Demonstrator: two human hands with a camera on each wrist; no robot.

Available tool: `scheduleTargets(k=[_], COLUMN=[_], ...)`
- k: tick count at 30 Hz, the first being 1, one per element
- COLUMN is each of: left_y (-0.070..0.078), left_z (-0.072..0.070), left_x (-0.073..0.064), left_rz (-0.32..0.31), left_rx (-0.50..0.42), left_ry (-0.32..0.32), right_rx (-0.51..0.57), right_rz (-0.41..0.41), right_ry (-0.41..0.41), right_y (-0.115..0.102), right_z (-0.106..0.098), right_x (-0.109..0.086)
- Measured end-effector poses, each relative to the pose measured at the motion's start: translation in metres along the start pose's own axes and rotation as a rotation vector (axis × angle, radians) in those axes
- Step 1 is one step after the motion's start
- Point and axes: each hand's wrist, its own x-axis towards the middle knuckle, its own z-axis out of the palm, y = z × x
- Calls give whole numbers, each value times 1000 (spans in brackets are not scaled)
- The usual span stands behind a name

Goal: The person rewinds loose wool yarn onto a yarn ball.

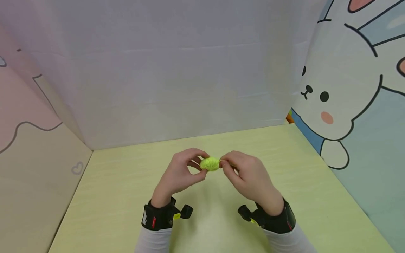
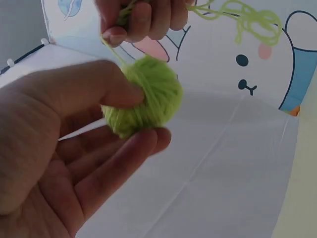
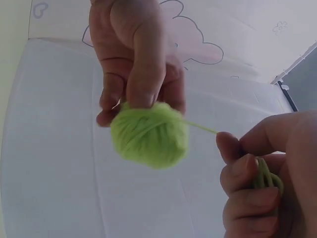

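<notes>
A small ball of bright yellow-green yarn [image 1: 209, 164] is held above the table between the thumb and fingers of my left hand [image 1: 184, 171]. In the left wrist view the thumb lies on one side of the yarn ball [image 2: 156, 91] and the fingertips on the other. My right hand [image 1: 248, 173] pinches the strand [image 3: 202, 127] that runs taut from the ball. More loops of the yarn [image 3: 267, 176] are gathered under its curled fingers. A loose tangle of yarn [image 2: 257, 22] trails from the right hand in the left wrist view.
The pale yellow-green table [image 1: 126, 196] spreads under both hands. A white sheet [image 1: 177, 77] stands behind it, with a cartoon rabbit panel [image 1: 348, 105] on the right and a pink and cream panel [image 1: 34, 168] on the left. Black camera straps [image 1: 158, 215] circle both wrists.
</notes>
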Motion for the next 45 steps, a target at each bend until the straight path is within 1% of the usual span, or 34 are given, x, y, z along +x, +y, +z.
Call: scheduleTargets(k=[2,4,6,7,9,10,12,14,16,18,20,21,23,24,26,28,29,31,33,36,38,40,42,43,45], left_y=[3,6,9,10,12,13,14,16,16,14,11,8,1,-3,-11,-19,-22,-27,-28,-26,-23,-18,-8,-2,11], left_z=[-1,-2,-3,-4,-5,-6,-7,-7,-6,-5,-4,-3,-2,-2,-1,-1,-1,-2,-4,-6,-7,-7,-9,-9,-10], left_x=[-1,-1,-2,-3,-4,-4,-4,-3,-2,1,3,4,6,6,6,5,4,3,1,-1,-2,-3,-3,-4,-6], left_rz=[35,66,91,100,119,129,124,92,29,-51,-121,-146,-185,-194,-202,-202,-195,-184,-170,-144,-120,-90,-60,-53,-33], left_rx=[-97,-204,-307,-357,-457,-509,-620,-710,-761,-758,-713,-678,-560,-486,-317,-133,-63,42,91,61,-6,-95,-177,-216,-291], left_ry=[-71,-116,-128,-116,-64,-26,69,179,303,424,528,570,627,643,646,612,581,485,357,138,8,-93,-150,-159,-152], right_rx=[-2,5,24,34,47,51,48,38,30,23,15,11,4,0,-6,-9,-8,-4,-3,-14,-26,-40,-45,-44,-35], right_rz=[14,29,50,64,99,117,145,157,149,128,103,87,55,39,9,-11,-18,-26,-22,4,38,78,116,134,161], right_ry=[31,32,9,-12,-60,-90,-160,-235,-304,-362,-404,-416,-428,-428,-411,-376,-352,-285,-200,-68,-3,31,36,27,-9], right_y=[4,8,10,10,10,9,7,5,2,-2,-6,-8,-11,-12,-14,-15,-15,-13,-10,-3,3,7,11,12,13], right_z=[0,1,2,3,5,7,10,13,17,21,24,25,27,27,26,23,21,17,13,9,6,5,4,3,3], right_x=[1,2,3,3,3,4,4,5,5,5,4,3,2,2,1,0,0,0,0,1,2,4,4,4,2])
